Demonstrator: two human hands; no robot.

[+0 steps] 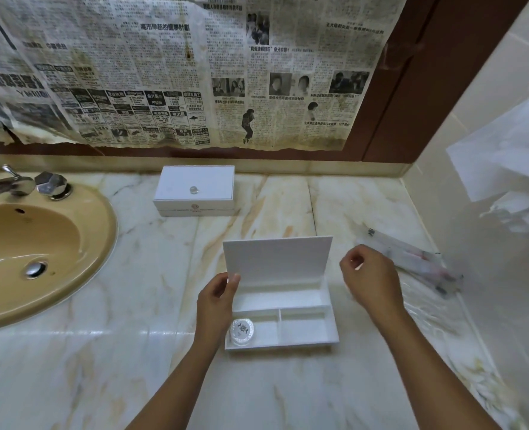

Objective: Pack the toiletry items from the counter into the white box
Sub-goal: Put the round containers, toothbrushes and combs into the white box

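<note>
Left hand pinches the left edge of the raised lid, holding it upright. Right hand hovers off the lid's right edge, fingers loosely curled, holding nothing. White box sits on the counter between the hands, long axis left-right, lid hinged at the far side. Round wrapped soap already in the near-left compartment. Remaining clear-wrapped packets lie near the right wall, long axis diagonal. Probably light, crinkly, slippery; I'd pinch mid-length.
</note>
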